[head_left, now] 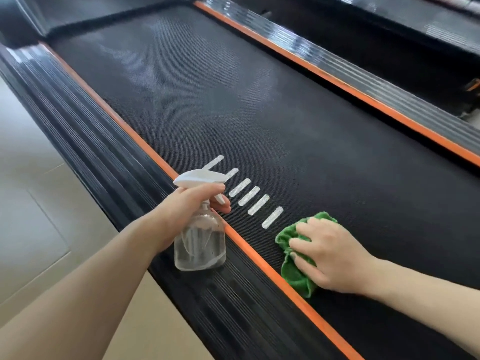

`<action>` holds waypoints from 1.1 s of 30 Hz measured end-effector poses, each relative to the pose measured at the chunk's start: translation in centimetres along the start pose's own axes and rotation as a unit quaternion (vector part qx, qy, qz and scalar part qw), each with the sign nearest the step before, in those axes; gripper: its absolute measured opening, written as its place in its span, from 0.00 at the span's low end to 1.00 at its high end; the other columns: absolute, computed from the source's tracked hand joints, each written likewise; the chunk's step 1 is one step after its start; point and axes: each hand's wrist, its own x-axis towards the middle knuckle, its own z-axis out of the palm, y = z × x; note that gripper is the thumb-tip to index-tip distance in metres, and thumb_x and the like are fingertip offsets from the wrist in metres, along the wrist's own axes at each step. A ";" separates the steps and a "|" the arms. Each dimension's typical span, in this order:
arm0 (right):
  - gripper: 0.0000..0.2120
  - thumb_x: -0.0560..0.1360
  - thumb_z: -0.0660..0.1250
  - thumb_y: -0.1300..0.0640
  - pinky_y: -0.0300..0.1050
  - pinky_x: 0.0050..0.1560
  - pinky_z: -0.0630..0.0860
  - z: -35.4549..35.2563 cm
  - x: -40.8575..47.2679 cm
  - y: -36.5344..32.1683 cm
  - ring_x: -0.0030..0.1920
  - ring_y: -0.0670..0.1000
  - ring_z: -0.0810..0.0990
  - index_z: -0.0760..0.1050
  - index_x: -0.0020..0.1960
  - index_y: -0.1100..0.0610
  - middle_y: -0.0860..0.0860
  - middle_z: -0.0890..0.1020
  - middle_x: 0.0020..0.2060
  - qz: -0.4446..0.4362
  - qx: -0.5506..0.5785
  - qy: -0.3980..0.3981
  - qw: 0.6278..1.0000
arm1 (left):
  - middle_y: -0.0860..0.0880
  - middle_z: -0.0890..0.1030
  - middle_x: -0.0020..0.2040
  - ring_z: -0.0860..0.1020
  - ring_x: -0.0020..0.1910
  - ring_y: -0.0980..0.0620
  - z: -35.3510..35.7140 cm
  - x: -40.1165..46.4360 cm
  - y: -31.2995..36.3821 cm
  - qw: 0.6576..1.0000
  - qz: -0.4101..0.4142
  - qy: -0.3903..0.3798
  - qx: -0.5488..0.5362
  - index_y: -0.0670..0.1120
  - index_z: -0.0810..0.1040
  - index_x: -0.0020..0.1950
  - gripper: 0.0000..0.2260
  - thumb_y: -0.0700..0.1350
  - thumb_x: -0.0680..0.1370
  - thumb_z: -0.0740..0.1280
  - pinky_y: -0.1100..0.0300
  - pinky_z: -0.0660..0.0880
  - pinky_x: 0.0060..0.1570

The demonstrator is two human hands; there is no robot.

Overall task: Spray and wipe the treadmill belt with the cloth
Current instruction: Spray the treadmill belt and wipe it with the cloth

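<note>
1. Head view, the belt: the black belt (259,120) runs away from the camera between two orange strips (259,252). A row of white bars (250,193) is printed near its left edge. Pale hazy patches lie on the far half; they may be spray or glare, I cannot tell which.

2. Head view, left hand (192,203): it grips the neck of a clear bottle (200,240) with a white trigger head, a finger curled at the trigger. The bottle hangs over the ribbed side rail (78,141) and the left strip, nozzle aimed up the belt.

3. Head view, right hand (330,253): it lies palm down, fingers nearly straight, pressing a green cloth (293,271) onto the belt. The cloth is bunched, just beside the left strip and just short of the nearest white bar.

4. Step in hand, as I judge it: wiping the near end of the belt, with the bottle held ready.

5. Next move: likely a sweep of the cloth across toward the right strip, or another squirt ahead of it. It calls for steady flat pressure, so the bunched cloth does not roll under the palm.
</note>
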 end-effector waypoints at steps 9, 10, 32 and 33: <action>0.16 0.77 0.55 0.44 0.49 0.40 0.70 2.9 12.2 3.3 0.41 0.57 0.75 0.74 0.42 0.54 0.52 0.75 0.40 0.195 -0.029 0.066 0.978 | 0.41 0.89 0.50 0.87 0.51 0.38 0.1 0.0 -0.1 1.000 0.005 0.017 0.001 0.44 0.88 0.41 0.16 0.51 0.82 0.70 0.38 0.80 0.66; 0.15 0.77 0.56 0.45 0.49 0.40 0.70 2.7 11.4 2.5 0.41 0.57 0.74 0.73 0.41 0.54 0.51 0.75 0.39 0.185 -0.016 0.068 0.980 | 0.41 0.89 0.50 0.86 0.50 0.39 0.1 0.0 -0.1 1.000 0.004 0.014 -0.004 0.43 0.88 0.41 0.16 0.51 0.83 0.69 0.40 0.80 0.65; 0.18 0.78 0.55 0.44 0.53 0.48 0.72 4.9 27.8 -0.2 0.49 0.61 0.76 0.77 0.51 0.55 0.56 0.77 0.47 0.082 -0.005 0.050 0.995 | 0.42 0.89 0.48 0.87 0.48 0.37 -3.3 -0.7 -0.1 0.956 0.011 0.245 -0.163 0.44 0.87 0.42 0.13 0.52 0.80 0.74 0.42 0.84 0.57; 0.18 0.77 0.55 0.43 0.53 0.46 0.74 4.7 25.9 -0.7 0.47 0.60 0.75 0.77 0.48 0.55 0.56 0.77 0.45 0.069 0.018 0.059 0.996 | 0.42 0.88 0.47 0.86 0.46 0.39 -4.1 -0.8 0.1 0.958 0.006 0.239 -0.159 0.44 0.86 0.41 0.14 0.51 0.81 0.73 0.43 0.84 0.56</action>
